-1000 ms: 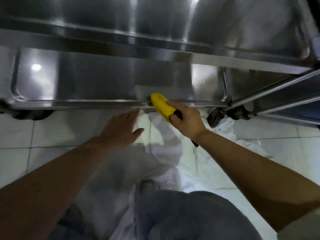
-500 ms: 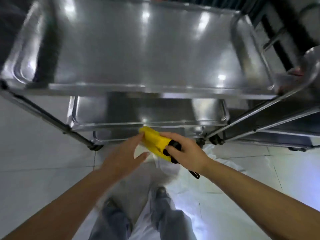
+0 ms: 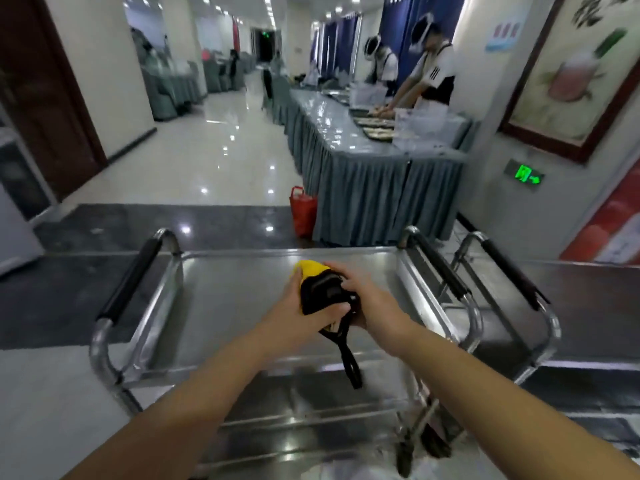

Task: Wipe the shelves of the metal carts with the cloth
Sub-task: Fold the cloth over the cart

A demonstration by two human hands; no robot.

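Note:
A yellow and black cloth [image 3: 320,287] with a black strap hanging from it is held above the top shelf [image 3: 221,306] of a steel cart. My left hand [image 3: 301,304] grips the cloth from the left and below, its thumb across the black part. From the right, my right hand [image 3: 362,296] grips the same cloth. Both hands meet over the middle of the shelf. Lower shelves [image 3: 311,407] of the cart show beneath.
The cart has black-padded handles at the left [image 3: 130,278] and the right [image 3: 440,268]. A second steel cart [image 3: 568,296] stands against its right side. Beyond are a skirted table [image 3: 349,168], a red bag [image 3: 303,211] and two people working at the table.
The view rose from the cart's bottom shelves to its top shelf. My left hand, free before, now grips the cloth together with my right hand, and both lifted it above the top shelf.

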